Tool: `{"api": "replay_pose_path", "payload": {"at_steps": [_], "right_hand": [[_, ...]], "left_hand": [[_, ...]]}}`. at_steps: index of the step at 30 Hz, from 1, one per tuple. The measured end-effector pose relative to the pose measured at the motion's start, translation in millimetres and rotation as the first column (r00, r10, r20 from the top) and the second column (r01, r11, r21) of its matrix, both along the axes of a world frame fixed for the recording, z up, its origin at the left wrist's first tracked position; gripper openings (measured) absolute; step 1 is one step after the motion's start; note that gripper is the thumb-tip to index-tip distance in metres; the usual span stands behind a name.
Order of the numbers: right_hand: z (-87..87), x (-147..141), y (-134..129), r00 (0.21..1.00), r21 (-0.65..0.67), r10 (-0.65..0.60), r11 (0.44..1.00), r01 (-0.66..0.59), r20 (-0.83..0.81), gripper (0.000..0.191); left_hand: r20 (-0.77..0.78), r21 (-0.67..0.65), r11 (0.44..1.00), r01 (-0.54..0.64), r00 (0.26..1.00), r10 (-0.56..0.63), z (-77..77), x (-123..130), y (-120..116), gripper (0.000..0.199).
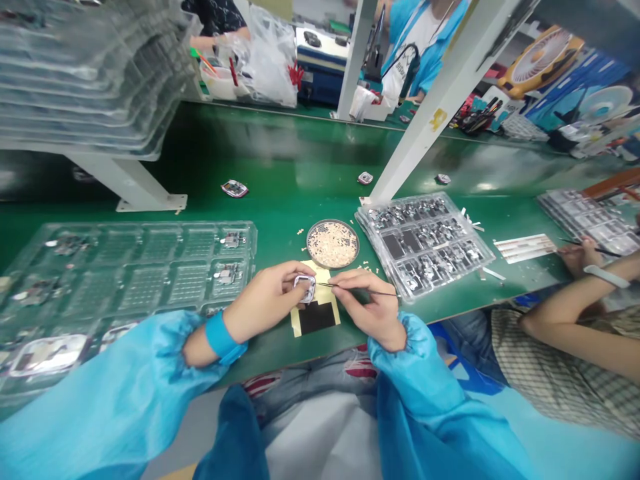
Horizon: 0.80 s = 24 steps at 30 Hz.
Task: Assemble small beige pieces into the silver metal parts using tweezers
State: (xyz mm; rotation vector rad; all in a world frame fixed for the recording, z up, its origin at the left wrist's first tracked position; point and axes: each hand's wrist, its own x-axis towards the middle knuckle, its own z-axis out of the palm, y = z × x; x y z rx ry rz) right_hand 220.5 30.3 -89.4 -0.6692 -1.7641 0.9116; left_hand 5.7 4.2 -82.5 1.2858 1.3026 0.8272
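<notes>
Between the thumb and fingers of my left hand (267, 299) is a small white-rimmed device housing (305, 288), held above a taped black pad (318, 317). My right hand (369, 303) grips thin dark tweezers (373, 291), whose tip points left at the housing; I cannot tell whether it touches. Just beyond my hands sits a round dish (333, 244) full of small beige and dark pieces. Yellowish tape (323, 275) lies under the hands.
To the left, a clear compartment tray (165, 267) holds several small assemblies. Stacked trays of parts (425, 243) lie right, beside a slanted white post (425, 127). Loose housings (235, 189) rest at the back. A co-worker's arm (575, 293) is at far right.
</notes>
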Motion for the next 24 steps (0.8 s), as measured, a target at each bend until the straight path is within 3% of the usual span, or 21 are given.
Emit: {"api": "replay_pose_path", "payload": {"at_steps": [17,24], "right_hand": [[0.0,-2.6,2.4,0.996,0.044,0.018,0.999,-0.022,0.091,0.016],[2.2,1.1,-1.1,0.991,-0.049,0.021,0.999,-0.015,0.13,0.011]], "left_hand": [[0.05,-0.036,0.999,-0.01,0.999,0.012,-3.3,-0.1,-0.4,0.032],[-0.037,0.043,0.999,0.003,0.999,-0.002,-2.0,-1.4,-1.6,0.031]]}}
